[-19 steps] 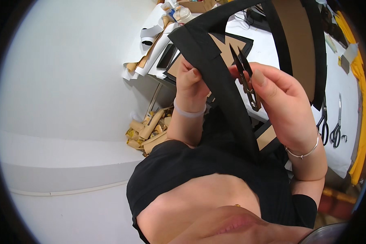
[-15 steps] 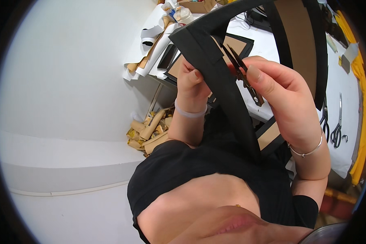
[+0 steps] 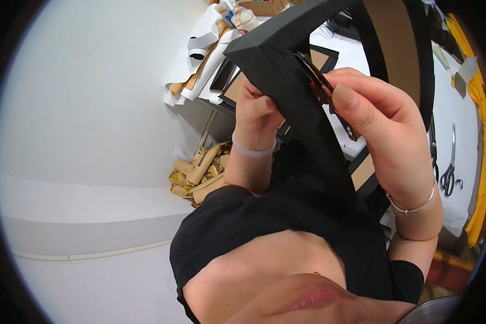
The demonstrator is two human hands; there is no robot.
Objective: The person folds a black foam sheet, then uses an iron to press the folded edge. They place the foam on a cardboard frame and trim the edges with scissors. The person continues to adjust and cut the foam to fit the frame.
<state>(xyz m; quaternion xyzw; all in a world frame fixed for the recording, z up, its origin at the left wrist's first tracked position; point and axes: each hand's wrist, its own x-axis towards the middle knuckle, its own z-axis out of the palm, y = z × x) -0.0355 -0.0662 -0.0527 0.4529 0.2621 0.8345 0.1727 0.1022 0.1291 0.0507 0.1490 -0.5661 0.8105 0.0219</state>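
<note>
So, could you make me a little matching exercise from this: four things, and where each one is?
1. snips
2. black frame
3. phone
4. bracelet

A. beside a white roll
B. around the right wrist
C. in the right hand
D. held at its edge by the left hand

Pairs: 1-C, 2-D, 3-A, 4-B

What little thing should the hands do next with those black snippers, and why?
Maybe the right hand should tilt the snippers a tiny bit to check the blades before squeezing. Their tips are close by the black frame that the left hand holds, and I can't tell how open they are.
</note>
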